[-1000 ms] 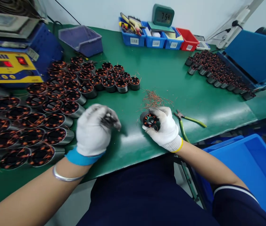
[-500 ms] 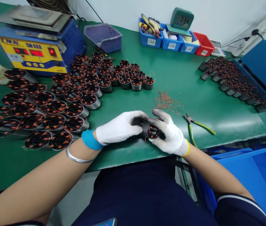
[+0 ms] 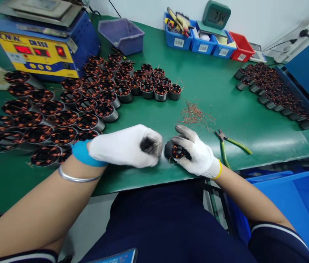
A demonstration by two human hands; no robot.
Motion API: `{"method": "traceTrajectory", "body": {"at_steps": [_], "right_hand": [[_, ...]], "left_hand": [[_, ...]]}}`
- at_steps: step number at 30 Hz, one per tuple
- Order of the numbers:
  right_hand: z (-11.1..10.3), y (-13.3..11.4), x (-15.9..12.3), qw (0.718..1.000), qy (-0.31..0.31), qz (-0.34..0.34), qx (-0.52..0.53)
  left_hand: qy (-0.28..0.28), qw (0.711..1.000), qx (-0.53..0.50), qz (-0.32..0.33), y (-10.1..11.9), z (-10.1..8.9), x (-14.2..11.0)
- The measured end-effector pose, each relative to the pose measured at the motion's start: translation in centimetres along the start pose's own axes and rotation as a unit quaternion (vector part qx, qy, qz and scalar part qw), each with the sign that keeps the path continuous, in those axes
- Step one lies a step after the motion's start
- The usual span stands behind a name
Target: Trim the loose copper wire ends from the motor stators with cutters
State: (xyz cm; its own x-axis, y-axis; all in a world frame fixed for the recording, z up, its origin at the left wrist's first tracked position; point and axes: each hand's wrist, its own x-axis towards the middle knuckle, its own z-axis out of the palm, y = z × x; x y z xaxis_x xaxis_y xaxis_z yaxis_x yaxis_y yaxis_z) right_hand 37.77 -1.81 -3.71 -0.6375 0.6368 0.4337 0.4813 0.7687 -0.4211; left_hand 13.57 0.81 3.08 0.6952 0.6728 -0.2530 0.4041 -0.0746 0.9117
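Note:
My right hand (image 3: 198,153), in a white glove, grips a small dark stator (image 3: 174,150) wound with copper wire, its open end turned toward me, near the front edge of the green table (image 3: 154,113). My left hand (image 3: 128,147), also gloved, is curled into a loose fist just left of the stator, its dirty fingertips pinched together; what they pinch, if anything, is too small to see. Green-handled cutters (image 3: 229,144) lie on the mat just right of my right hand. A heap of cut copper wire ends (image 3: 195,115) lies behind my hands.
Several rows of stators (image 3: 69,106) cover the left of the table, more stators (image 3: 275,89) at the right. A yellow-and-blue machine (image 3: 39,51) stands back left, a purple bin (image 3: 121,34) and small tool bins (image 3: 206,40) at the back, a blue crate (image 3: 294,208) below right.
My left hand came in to the stator held by my right hand, then drew back a little to the left with its fingers curled. The view shifted.

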Motion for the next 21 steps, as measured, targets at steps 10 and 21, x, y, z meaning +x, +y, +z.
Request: {"method": "traceTrajectory", "body": {"at_steps": [10,21], "right_hand": [[0.1,-0.8,0.4,0.991,-0.063,0.081,-0.082],[0.2,-1.4,0.7,0.973,-0.073,0.187,-0.118]], "left_hand": [[0.081,0.993,0.077,-0.032,-0.6,2.3,1.2],[0.156,0.973,0.164,-0.056,-1.2,3.3,2.4]]}}
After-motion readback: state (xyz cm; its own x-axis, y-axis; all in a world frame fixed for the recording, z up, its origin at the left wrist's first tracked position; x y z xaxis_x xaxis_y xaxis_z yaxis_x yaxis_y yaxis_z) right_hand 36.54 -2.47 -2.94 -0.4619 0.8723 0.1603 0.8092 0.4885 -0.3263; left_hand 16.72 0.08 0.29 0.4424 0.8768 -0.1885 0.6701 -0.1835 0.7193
